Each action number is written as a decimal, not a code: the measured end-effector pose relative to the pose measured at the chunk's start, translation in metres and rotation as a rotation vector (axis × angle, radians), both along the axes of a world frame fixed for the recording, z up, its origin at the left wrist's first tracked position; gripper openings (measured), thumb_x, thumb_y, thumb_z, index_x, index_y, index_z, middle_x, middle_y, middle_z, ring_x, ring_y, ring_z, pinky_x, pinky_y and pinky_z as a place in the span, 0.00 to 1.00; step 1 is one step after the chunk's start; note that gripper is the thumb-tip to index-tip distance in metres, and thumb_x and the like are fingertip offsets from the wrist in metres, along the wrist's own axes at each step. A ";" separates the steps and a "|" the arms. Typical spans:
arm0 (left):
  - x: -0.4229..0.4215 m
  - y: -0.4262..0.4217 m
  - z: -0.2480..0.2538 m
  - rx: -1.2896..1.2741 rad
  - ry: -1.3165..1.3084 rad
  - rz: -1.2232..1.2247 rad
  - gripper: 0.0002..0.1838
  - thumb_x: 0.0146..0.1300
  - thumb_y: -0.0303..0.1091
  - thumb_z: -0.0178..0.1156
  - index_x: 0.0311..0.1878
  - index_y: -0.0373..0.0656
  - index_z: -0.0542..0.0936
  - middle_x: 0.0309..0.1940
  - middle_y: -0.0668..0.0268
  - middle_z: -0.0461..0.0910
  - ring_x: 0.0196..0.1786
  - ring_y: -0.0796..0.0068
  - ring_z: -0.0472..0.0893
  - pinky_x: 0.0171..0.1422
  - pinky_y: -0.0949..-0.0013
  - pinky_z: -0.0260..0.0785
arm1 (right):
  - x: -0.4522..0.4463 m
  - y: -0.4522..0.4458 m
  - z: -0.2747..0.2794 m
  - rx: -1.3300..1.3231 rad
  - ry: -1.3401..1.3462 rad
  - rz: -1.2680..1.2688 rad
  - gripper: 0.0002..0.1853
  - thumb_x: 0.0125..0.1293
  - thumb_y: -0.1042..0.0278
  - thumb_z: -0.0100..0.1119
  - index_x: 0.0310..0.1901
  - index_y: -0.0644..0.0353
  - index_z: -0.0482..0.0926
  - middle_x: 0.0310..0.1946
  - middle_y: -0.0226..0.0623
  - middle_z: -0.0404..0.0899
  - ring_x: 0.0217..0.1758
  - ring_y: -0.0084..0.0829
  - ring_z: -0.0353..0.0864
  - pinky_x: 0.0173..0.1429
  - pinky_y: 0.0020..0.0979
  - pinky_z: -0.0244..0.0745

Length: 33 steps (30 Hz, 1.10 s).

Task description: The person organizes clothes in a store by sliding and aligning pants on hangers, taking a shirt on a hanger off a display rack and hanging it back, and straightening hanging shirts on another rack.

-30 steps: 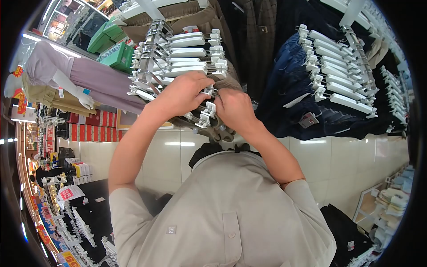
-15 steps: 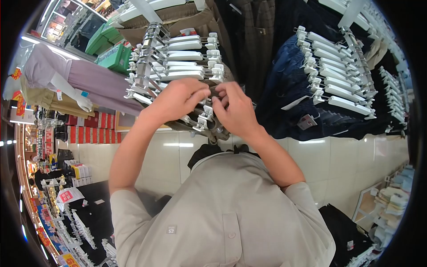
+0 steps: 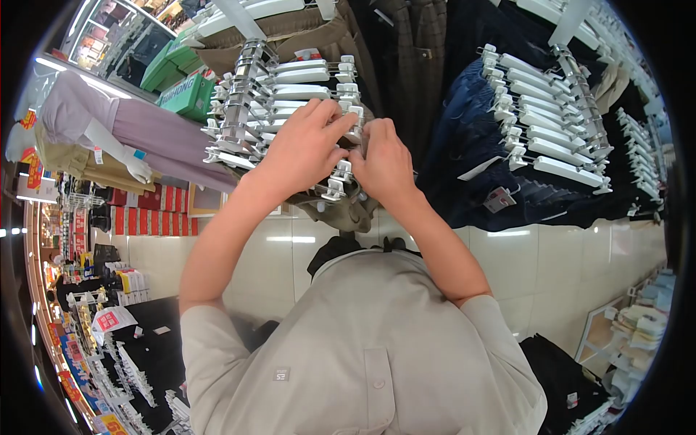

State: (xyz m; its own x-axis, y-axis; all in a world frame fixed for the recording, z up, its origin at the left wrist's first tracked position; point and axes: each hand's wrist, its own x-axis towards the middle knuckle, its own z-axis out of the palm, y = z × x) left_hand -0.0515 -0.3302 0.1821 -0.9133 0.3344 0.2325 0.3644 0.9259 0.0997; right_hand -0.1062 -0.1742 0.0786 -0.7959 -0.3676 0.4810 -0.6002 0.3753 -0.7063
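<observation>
Two sets of bent fingers sit at the near end of a row of white clip hangers (image 3: 301, 76) — the left hand (image 3: 301, 148) with thumb and forefinger apart, the right hand (image 3: 386, 163) just beside it. Whether either pinches clip or cloth, I cannot tell. Olive-brown trousers (image 3: 341, 215) hang right below the hands. Farther left are green shoe boxes (image 3: 187, 94) and a lilac-dressed mannequin (image 3: 94, 109); to the right, blue jeans (image 3: 464, 109) hang on another rack — pale floor tiles (image 3: 507, 268) show beneath.
</observation>
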 end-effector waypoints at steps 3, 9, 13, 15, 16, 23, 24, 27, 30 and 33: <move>-0.001 -0.002 0.002 0.076 -0.023 -0.049 0.28 0.58 0.31 0.73 0.63 0.41 0.79 0.55 0.58 0.76 0.61 0.53 0.76 0.66 0.55 0.71 | 0.009 0.007 0.001 -0.034 0.023 0.037 0.15 0.57 0.76 0.64 0.45 0.66 0.73 0.42 0.51 0.78 0.44 0.56 0.83 0.48 0.51 0.80; 0.000 -0.010 0.001 0.207 -0.204 -0.077 0.24 0.62 0.31 0.72 0.61 0.38 0.80 0.54 0.56 0.78 0.57 0.52 0.78 0.63 0.56 0.73 | 0.024 0.021 0.015 0.073 -0.013 0.084 0.07 0.60 0.73 0.61 0.36 0.68 0.77 0.33 0.54 0.82 0.37 0.55 0.85 0.43 0.50 0.82; 0.004 -0.013 0.006 0.217 -0.249 -0.110 0.22 0.63 0.32 0.71 0.59 0.36 0.81 0.52 0.55 0.78 0.56 0.51 0.79 0.60 0.56 0.74 | 0.021 0.025 0.010 0.085 0.075 0.106 0.07 0.62 0.72 0.60 0.30 0.66 0.78 0.27 0.51 0.81 0.30 0.52 0.84 0.38 0.49 0.82; 0.005 -0.014 0.006 0.206 -0.239 -0.120 0.22 0.63 0.32 0.71 0.59 0.36 0.81 0.52 0.55 0.79 0.56 0.51 0.80 0.60 0.56 0.74 | 0.020 0.026 0.009 0.054 0.114 0.128 0.07 0.62 0.73 0.59 0.28 0.65 0.78 0.26 0.50 0.81 0.29 0.51 0.84 0.36 0.48 0.81; 0.005 -0.015 0.005 0.196 -0.225 -0.128 0.22 0.63 0.32 0.71 0.58 0.36 0.81 0.51 0.54 0.79 0.56 0.51 0.80 0.60 0.56 0.74 | 0.019 0.026 0.008 0.022 0.121 0.122 0.07 0.62 0.72 0.60 0.27 0.65 0.78 0.25 0.49 0.81 0.28 0.51 0.84 0.36 0.47 0.81; 0.008 -0.010 0.008 0.132 -0.242 -0.087 0.21 0.63 0.33 0.71 0.58 0.35 0.82 0.52 0.54 0.79 0.53 0.50 0.80 0.59 0.55 0.75 | 0.023 0.030 0.011 -0.113 0.105 0.176 0.09 0.66 0.70 0.63 0.30 0.65 0.80 0.26 0.46 0.81 0.28 0.47 0.84 0.34 0.44 0.80; 0.011 -0.010 0.008 0.170 -0.255 -0.102 0.20 0.64 0.32 0.70 0.57 0.35 0.82 0.50 0.54 0.80 0.52 0.52 0.81 0.58 0.56 0.75 | 0.023 0.031 0.014 -0.133 0.091 0.217 0.09 0.67 0.69 0.64 0.31 0.65 0.81 0.26 0.46 0.82 0.28 0.46 0.85 0.33 0.43 0.79; 0.017 -0.018 0.012 0.318 -0.302 -0.117 0.16 0.67 0.31 0.68 0.55 0.34 0.83 0.46 0.56 0.80 0.48 0.56 0.82 0.53 0.59 0.75 | 0.021 0.038 0.031 -0.214 -0.148 0.199 0.10 0.71 0.66 0.64 0.36 0.65 0.82 0.31 0.45 0.83 0.29 0.44 0.86 0.33 0.40 0.79; 0.014 -0.024 0.010 0.418 -0.262 -0.052 0.12 0.71 0.31 0.65 0.52 0.33 0.83 0.38 0.59 0.80 0.41 0.65 0.82 0.45 0.64 0.74 | 0.013 0.022 0.005 -0.107 -0.130 0.133 0.20 0.70 0.53 0.67 0.41 0.67 0.82 0.36 0.48 0.84 0.35 0.53 0.86 0.41 0.47 0.81; 0.013 -0.017 0.002 0.464 -0.208 0.125 0.12 0.69 0.29 0.66 0.51 0.33 0.84 0.37 0.59 0.79 0.38 0.67 0.81 0.43 0.65 0.74 | 0.011 -0.002 -0.009 0.037 -0.195 0.081 0.28 0.66 0.43 0.68 0.42 0.69 0.81 0.38 0.54 0.85 0.43 0.59 0.86 0.47 0.53 0.81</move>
